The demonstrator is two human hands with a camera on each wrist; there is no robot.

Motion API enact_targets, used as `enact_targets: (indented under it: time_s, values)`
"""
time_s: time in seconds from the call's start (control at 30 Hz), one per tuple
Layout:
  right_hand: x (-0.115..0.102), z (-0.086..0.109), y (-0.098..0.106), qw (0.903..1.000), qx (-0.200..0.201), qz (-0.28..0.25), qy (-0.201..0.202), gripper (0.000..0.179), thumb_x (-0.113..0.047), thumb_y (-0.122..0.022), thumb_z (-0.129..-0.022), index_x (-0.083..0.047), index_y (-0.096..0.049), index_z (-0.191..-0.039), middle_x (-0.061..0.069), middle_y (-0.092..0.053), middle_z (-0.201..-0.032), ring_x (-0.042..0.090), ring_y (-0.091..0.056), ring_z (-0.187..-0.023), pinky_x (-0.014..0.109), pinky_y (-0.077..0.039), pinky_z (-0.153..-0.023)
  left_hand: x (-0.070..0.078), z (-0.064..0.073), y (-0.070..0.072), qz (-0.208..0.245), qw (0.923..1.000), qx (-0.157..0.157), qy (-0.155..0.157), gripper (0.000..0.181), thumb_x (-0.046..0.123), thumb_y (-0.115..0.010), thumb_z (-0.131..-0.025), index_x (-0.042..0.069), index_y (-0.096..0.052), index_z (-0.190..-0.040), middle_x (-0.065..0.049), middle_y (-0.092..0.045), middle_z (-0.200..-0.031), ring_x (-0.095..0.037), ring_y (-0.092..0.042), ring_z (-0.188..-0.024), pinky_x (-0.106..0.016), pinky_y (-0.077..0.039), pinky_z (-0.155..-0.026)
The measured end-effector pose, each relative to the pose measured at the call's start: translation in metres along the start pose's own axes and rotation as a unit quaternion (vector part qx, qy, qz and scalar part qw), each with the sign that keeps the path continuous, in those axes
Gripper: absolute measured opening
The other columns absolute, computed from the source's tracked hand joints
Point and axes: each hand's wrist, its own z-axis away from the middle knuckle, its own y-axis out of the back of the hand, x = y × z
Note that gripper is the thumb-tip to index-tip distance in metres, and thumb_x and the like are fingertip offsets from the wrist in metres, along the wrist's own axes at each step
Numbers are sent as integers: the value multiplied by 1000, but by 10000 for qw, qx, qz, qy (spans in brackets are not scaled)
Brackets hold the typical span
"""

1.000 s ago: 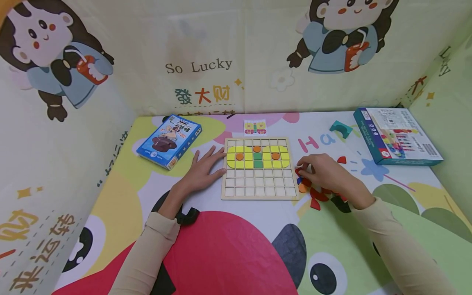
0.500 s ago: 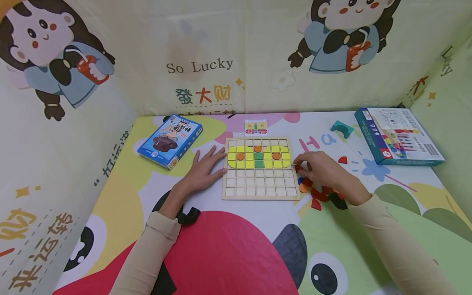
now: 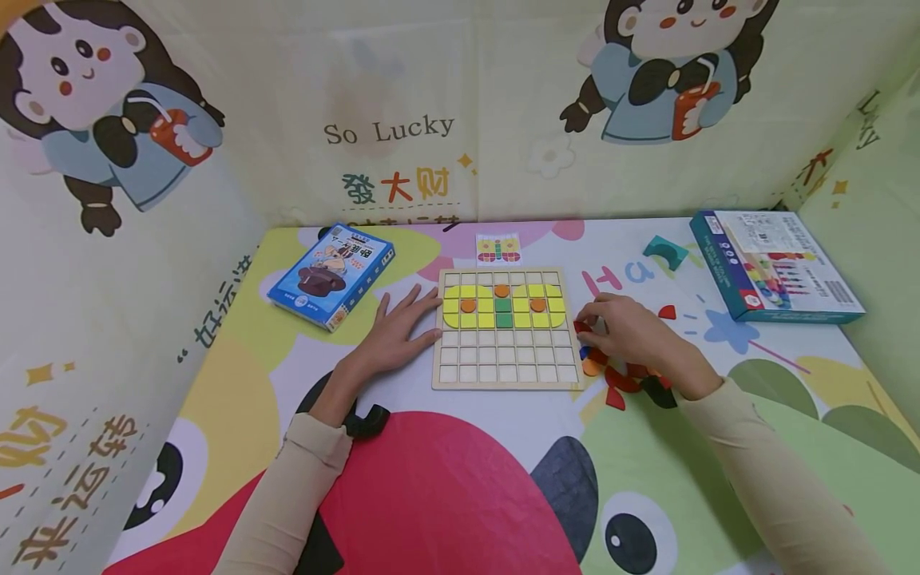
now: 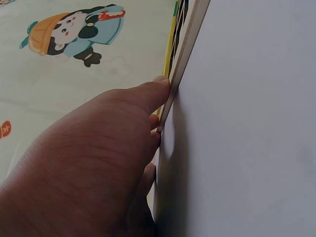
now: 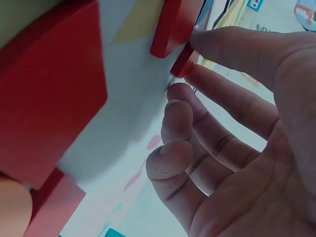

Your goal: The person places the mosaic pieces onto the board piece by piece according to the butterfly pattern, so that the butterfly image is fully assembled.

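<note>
A wooden grid board (image 3: 506, 356) lies flat in the head view, with yellow, orange and green pieces set in its upper rows. My left hand (image 3: 394, 331) rests on the table with spread fingers, thumb and fingertips at the board's left edge. Thumb (image 4: 153, 94) contact with that edge shows in the left wrist view. Just off the board's right edge, my right hand (image 3: 634, 331) pinches a small red piece (image 5: 183, 63) between thumb and forefinger. Its other fingers are loosely bent. Beneath and beside it lies a pile of red, orange and blue pieces (image 3: 624, 382), partly hidden by the hand.
A small pattern card (image 3: 497, 248) lies behind the board. To the left is a blue box (image 3: 332, 271); a flat teal-edged box (image 3: 776, 267) lies at the back right. A teal arch-shaped block (image 3: 666, 251) and one stray red piece (image 3: 668, 312) are right of the board.
My right hand has shifted slightly toward the back beside the board's right edge, then a little back to the right. My left hand stays in place, and the board's pieces look the same.
</note>
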Motion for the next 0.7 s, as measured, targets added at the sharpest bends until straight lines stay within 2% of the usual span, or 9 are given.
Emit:
enact_targets:
  time_s: [0.17, 0.37, 0.53, 0.7]
  values:
    - [0, 0, 0, 10000, -14, -13, 1, 39, -20, -82, -92, -8, -75, -128, 17, -69, -120, 27, -62, -101, 39, -66, -81, 1, 1, 0, -1, 10000, -3, 8, 68, 49, -59, -104, 25, -40, -164, 3, -30, -177, -26, -8, -170, -64, 11, -133]
    - [1, 4, 4, 9999, -72, -99, -107, 40, -18, -81, -92, -7, -74, -130, 19, -68, -124, 31, -62, -107, 43, -66, -84, 3, 1, 1, 13, 10000, 9, -2, 68, 49, -60, -104, 25, -40, -165, 3, -29, -177, -27, -9, -170, -65, 11, -133]
    - [4, 5, 6, 9993, -57, -66, -362, 41, -24, -81, -92, -2, -74, -126, 19, -70, -120, 33, -63, -108, 44, -65, -84, 3, 1, 1, -3, 10000, 19, 9, 68, 49, -59, -104, 25, -40, -165, 3, -29, -177, -27, -9, -170, -64, 11, -133]
    - [6, 6, 6, 9992, -15, -47, -393, 38, -23, -80, -92, -1, -75, -122, 20, -70, -118, 33, -63, -105, 45, -65, -83, 2, 1, 1, -29, 10000, 1, 29, 68, 49, -59, -104, 25, -40, -165, 3, -29, -177, -27, -9, -170, -64, 11, -133]
